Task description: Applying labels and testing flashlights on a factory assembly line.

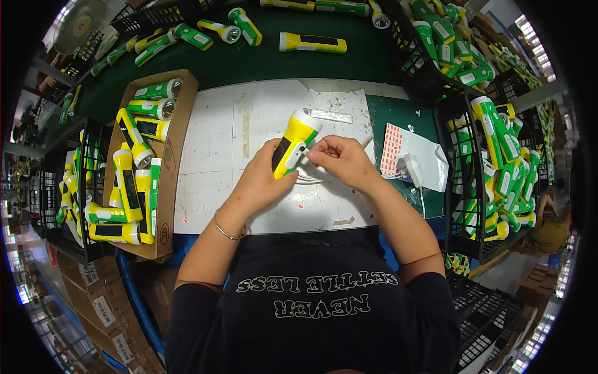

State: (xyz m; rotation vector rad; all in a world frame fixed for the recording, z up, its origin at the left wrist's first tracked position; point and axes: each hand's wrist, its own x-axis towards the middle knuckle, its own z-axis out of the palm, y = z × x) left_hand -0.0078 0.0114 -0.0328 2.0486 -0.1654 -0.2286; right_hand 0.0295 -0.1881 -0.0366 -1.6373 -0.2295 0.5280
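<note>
A yellow, white and green flashlight [296, 140] stands tilted over the worktable, its white head pointing away and to the right. My left hand [265, 169] is closed around its lower body, beside the dark panel. At the flashlight's right side, my right hand [336, 159] pinches a small cable plug [304, 151] against the white switch area. The fingertips partly cover the plug, so I cannot tell if it is inserted. Under the hands, a white cable [308, 181] lies on the white work sheet [212, 168].
An open cardboard box [176, 159] of flashlights stands at left. Right of the sheet are a white charger adapter [412, 169] and a sheet of red stickers [392, 149]. Black crates [464, 243] full of flashlights flank the table. One flashlight [313, 43] lies on the green surface beyond.
</note>
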